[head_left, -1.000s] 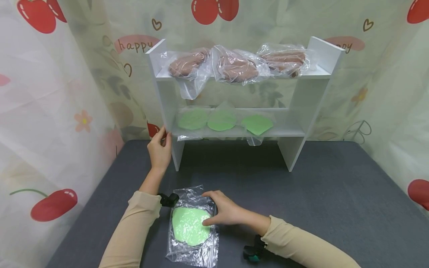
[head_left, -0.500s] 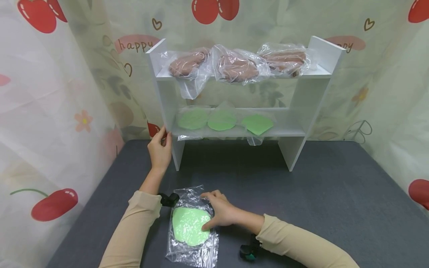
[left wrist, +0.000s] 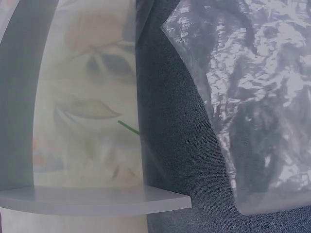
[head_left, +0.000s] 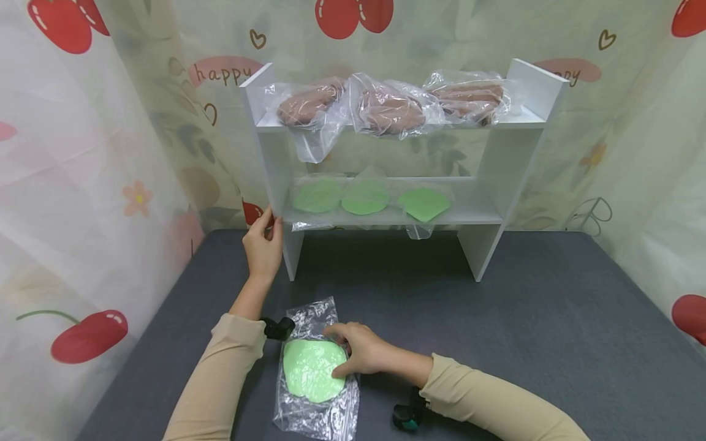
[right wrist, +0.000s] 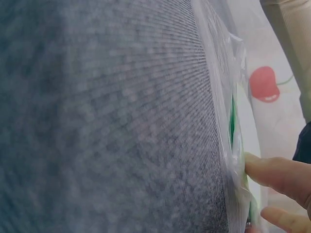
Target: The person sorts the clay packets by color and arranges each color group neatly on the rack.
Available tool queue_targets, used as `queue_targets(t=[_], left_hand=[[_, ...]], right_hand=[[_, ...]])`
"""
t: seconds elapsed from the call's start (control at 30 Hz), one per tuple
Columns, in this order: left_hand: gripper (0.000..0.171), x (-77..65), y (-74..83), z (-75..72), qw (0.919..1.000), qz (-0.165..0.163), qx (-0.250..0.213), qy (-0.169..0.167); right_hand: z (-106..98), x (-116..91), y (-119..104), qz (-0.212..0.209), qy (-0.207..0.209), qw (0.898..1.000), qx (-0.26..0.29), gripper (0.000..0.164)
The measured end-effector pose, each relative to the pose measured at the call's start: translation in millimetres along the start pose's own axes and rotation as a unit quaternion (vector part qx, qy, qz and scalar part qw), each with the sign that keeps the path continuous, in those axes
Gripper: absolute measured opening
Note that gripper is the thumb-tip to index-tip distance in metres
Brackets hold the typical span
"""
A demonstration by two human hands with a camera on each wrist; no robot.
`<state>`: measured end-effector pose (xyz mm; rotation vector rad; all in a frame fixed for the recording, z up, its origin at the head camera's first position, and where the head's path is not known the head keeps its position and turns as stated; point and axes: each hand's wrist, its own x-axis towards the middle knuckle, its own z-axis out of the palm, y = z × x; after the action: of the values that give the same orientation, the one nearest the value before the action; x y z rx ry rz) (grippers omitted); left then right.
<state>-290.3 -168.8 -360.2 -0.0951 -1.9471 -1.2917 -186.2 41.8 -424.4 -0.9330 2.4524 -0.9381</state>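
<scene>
A clear zip bag with a flat light-green round piece inside lies on the dark table. My right hand pinches its right edge, thumb on top and fingers curled at the side; in the right wrist view the fingers meet the bag edge. At the left side panel of a white shelf, my left hand grips the panel's edge between thumb and fingers. The left wrist view shows the shelf's board and the bag, but no fingers.
On the middle board, several bagged green pieces lie in a row. The top board carries bagged brown sausage-like things. Printed curtains stand behind and beside the dark table.
My right hand has moved slightly down and left, and its fingers have curled in at the bag's edge. The bag's far end has risen a little. My left hand has stayed still.
</scene>
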Motion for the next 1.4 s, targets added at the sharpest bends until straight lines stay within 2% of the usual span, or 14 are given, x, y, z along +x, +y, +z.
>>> queue_targets(t=[0.1,0.33,0.57,0.67,0.87,1.17,1.4], left_hand=[[0.035,0.1,-0.2,0.3,1.0,0.001,0.001,0.001],[0.035,0.2,-0.8,0.0,1.0,0.005,0.006,0.003],[0.035,-0.5,-2.1,0.0,0.9999,0.01,0.002,0.005],[0.035,-0.9,-2.6,0.3,0.9999,0.011,0.0,0.005],[0.034,0.1,-2.1,0.4,0.9998,0.015,0.0,0.01],[0.034,-0.2,-1.9,-0.1,0.9998,0.016,0.002,0.007],[0.034,-0.2,-2.0,-0.2,0.9999,0.013,-0.003,0.005]], right_hand=[[1,0,1,-0.008,0.007,1.0,0.001,0.062],[2,-1,3,-0.004,0.024,1.0,0.015,0.058],[-3,-5,12,-0.012,0.009,0.996,0.086,0.053],[-8,-9,17,-0.019,0.006,0.993,0.117,0.051],[-21,-16,25,-0.015,0.016,0.989,0.144,0.051],[-42,-25,25,-0.002,0.048,0.982,0.181,0.053],[-58,-33,22,-0.026,0.068,0.977,0.202,0.053]])
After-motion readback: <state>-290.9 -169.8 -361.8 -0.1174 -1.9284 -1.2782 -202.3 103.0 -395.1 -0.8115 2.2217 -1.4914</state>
